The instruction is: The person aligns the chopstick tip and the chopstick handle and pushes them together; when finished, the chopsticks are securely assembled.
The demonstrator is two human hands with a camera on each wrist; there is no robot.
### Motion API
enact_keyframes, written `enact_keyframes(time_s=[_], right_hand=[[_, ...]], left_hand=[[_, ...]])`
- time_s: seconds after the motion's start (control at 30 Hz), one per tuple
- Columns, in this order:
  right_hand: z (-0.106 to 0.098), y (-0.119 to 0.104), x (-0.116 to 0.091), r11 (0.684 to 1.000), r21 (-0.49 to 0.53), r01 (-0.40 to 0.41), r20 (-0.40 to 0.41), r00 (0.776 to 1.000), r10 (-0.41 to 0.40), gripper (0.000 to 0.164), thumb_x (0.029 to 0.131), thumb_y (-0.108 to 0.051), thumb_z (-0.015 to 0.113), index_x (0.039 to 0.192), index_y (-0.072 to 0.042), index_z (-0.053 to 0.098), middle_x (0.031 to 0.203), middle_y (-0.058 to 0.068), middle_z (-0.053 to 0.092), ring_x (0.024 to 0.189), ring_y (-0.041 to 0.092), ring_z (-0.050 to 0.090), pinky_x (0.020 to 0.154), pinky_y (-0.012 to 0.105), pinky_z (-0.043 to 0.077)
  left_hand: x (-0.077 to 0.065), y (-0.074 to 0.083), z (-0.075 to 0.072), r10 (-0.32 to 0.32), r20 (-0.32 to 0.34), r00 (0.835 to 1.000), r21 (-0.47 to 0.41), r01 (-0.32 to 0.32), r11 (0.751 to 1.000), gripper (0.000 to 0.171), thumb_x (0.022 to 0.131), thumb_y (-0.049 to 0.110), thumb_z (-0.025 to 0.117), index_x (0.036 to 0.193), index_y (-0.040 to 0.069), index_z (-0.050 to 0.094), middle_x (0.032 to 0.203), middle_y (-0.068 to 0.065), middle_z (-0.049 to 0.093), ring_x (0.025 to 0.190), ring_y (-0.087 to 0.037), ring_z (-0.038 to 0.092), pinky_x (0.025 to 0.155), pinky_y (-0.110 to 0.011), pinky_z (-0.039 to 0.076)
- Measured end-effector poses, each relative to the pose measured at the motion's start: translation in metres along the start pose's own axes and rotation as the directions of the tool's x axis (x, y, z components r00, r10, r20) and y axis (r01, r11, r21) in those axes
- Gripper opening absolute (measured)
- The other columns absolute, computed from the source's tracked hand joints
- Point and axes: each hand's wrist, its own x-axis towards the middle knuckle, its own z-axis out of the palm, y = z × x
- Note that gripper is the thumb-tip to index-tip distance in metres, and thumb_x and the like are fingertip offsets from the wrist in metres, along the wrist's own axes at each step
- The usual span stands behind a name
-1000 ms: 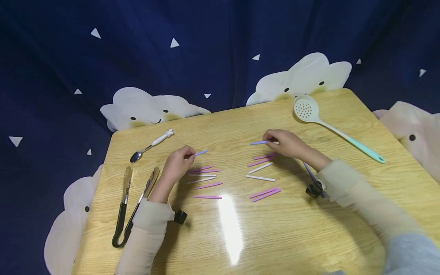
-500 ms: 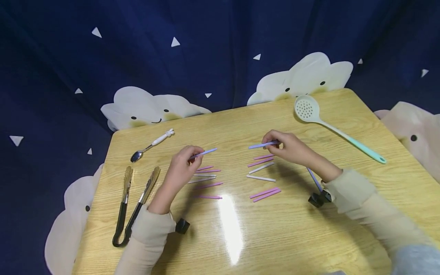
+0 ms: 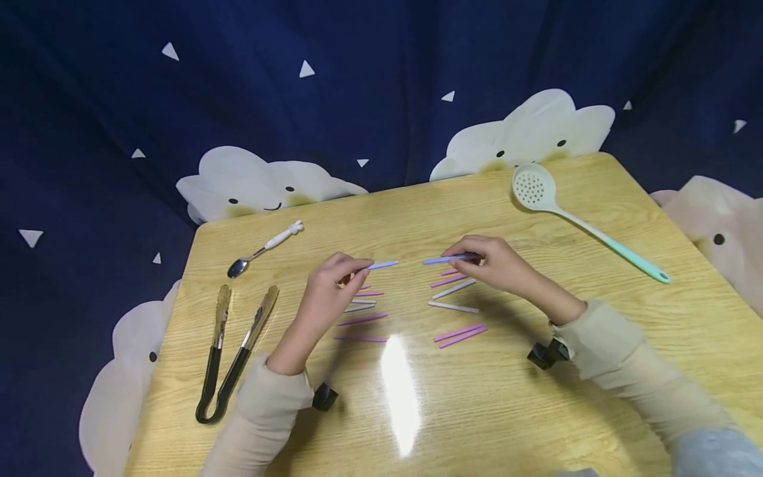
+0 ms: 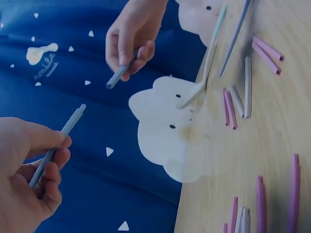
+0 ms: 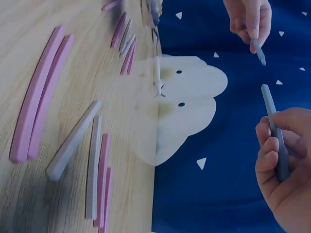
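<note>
The left hand (image 3: 334, 283) pinches a blue stick (image 3: 383, 265) aimed at three o'clock, the right hand (image 3: 499, 264) a second blue stick (image 3: 437, 260) aimed near nine, their tips apart, so I'd line them up level and steady, clear of the pink sticks (image 3: 456, 340) towards five.

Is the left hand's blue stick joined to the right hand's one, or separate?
Separate: a gap shows between the left blue stick and the right blue stick in every view.
</note>
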Motion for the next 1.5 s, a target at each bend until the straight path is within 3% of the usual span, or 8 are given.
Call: enact_keyframes(time_s=[0.27, 1.0, 1.5], right_hand=[[0.002, -0.012, 0.002, 0.997, 0.07, -0.038, 0.013, 0.999, 0.037, 0.009, 0.08, -0.004, 0.065, 0.088, -0.009, 0.068, 0.079, 0.0, 0.062, 0.063, 0.004, 0.048, 0.055, 0.018, 0.042], [0.004, -0.017, 0.0, 0.995, 0.093, -0.046, 0.02, 0.999, 0.044, 0.009, 0.081, -0.004, 0.064, 0.089, -0.008, 0.068, 0.08, 0.001, 0.062, 0.063, 0.004, 0.049, 0.054, 0.018, 0.043], [0.008, -0.026, 0.001, 0.999, 0.045, 0.026, -0.024, 0.999, -0.025, 0.01, 0.078, 0.0, 0.066, 0.083, -0.008, 0.067, 0.076, -0.003, 0.061, 0.061, 0.002, 0.049, 0.053, 0.017, 0.042]], left_hand=[[-0.001, 0.008, 0.008, 0.01, 0.003, 1.0, -0.052, -0.009, 0.999, 0.012, 0.081, 0.003, 0.064, 0.091, 0.003, 0.07, 0.077, -0.004, 0.061, 0.059, -0.009, 0.046, 0.05, -0.02, 0.04], [0.004, 0.019, 0.01, -0.001, 0.038, 0.999, -0.096, 0.004, 0.995, 0.012, 0.081, 0.003, 0.063, 0.091, 0.002, 0.07, 0.077, -0.003, 0.06, 0.058, -0.008, 0.044, 0.05, -0.019, 0.038], [0.002, 0.021, 0.013, 0.024, 0.008, 1.0, -0.088, -0.023, 0.996, 0.008, 0.08, 0.002, 0.064, 0.086, 0.002, 0.07, 0.074, -0.003, 0.059, 0.057, -0.007, 0.045, 0.05, -0.019, 0.039]])
